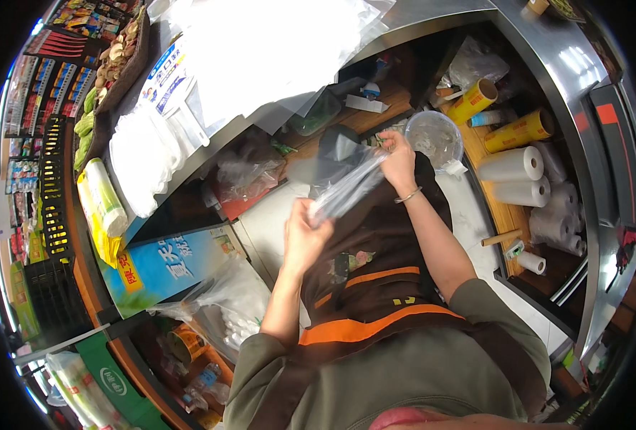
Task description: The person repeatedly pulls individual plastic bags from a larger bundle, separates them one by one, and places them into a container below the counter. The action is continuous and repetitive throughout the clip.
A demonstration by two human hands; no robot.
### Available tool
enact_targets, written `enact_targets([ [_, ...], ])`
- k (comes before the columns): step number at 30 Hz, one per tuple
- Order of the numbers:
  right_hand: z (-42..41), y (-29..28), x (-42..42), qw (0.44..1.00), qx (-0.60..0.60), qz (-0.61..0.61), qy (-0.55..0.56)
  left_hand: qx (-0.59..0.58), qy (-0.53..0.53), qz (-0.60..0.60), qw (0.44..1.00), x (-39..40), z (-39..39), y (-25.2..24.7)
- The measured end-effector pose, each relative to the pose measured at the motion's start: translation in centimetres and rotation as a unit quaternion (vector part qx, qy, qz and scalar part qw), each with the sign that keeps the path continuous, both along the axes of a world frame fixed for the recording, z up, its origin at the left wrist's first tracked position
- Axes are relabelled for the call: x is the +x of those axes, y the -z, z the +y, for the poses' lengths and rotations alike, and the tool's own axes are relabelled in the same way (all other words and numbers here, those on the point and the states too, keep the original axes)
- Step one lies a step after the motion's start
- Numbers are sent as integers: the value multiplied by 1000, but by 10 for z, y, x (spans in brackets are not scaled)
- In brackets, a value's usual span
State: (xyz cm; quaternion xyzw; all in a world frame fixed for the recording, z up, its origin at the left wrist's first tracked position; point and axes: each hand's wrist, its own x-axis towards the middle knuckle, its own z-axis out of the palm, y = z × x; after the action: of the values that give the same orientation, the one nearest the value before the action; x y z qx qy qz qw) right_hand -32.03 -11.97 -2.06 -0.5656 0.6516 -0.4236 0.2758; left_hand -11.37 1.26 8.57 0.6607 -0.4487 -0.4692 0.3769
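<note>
Between my two hands a clear plastic bag (pixel 350 183) is stretched, its folds blurred, over the lap of my brown apron (pixel 371 236). My left hand (pixel 306 231) grips the lower left end of the film. The upper right end is pinched in the fingers of my right hand (pixel 397 164), which wears a bracelet on its wrist. Just beyond the right hand stands a round clear plastic tub (pixel 434 141) with dark residue inside.
White plastic bags (pixel 143 156) and an overexposed white stack (pixel 264 59) lie on the counter ahead. On the right, a wooden shelf (pixel 473 156) holds yellow cling-film boxes (pixel 518 130) and clear bag rolls (pixel 511 164). A bag of white items (pixel 237 317) sits at lower left.
</note>
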Motion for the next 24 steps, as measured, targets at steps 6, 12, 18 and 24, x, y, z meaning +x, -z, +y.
enact_targets([
  [6,52,-92,29,681,298,-577,-339,-45,-235,-377,895,80,-35,82],
  [12,38,-79,31,986,31,75,-147,-97,-212,-134,963,58,-41,45],
  [18,-4,-42,36,992,71,94,-34,25,61,469,881,-14,2,-30],
  [24,-5,-56,22,923,143,-325,-149,-37,-66,-204,976,22,0,-28],
])
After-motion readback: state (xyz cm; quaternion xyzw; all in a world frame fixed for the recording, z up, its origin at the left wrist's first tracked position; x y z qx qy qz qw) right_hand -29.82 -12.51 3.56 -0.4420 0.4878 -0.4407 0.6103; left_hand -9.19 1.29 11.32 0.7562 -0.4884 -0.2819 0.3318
